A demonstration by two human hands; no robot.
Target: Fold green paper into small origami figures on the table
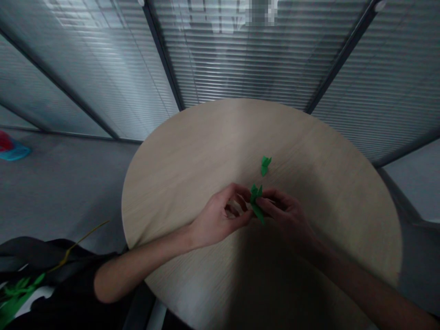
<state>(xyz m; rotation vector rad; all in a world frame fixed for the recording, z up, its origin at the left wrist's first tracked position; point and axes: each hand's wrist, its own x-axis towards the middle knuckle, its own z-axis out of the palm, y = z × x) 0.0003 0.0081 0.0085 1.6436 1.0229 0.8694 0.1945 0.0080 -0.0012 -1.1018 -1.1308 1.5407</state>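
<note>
Over the round wooden table (192,151), my left hand (222,213) and my right hand (285,213) meet at a small green leaf-shaped piece (256,208). The thumb and fingers of my right hand pinch it from the right. From the left, the curved fingertips and thumb of my left hand close on its edge, with a gap showing inside the curl. Two points stick up at its top and a narrow tip hangs below. A similar small green piece (265,166) lies on the table just beyond my hands.
Glass panels with blinds (240,68) stand behind the table. At lower left are green leafy strips (20,293) and a thin yellow stem (72,247) beside my black sleeve (82,293). A red and blue object (13,149) sits on the grey floor (75,183).
</note>
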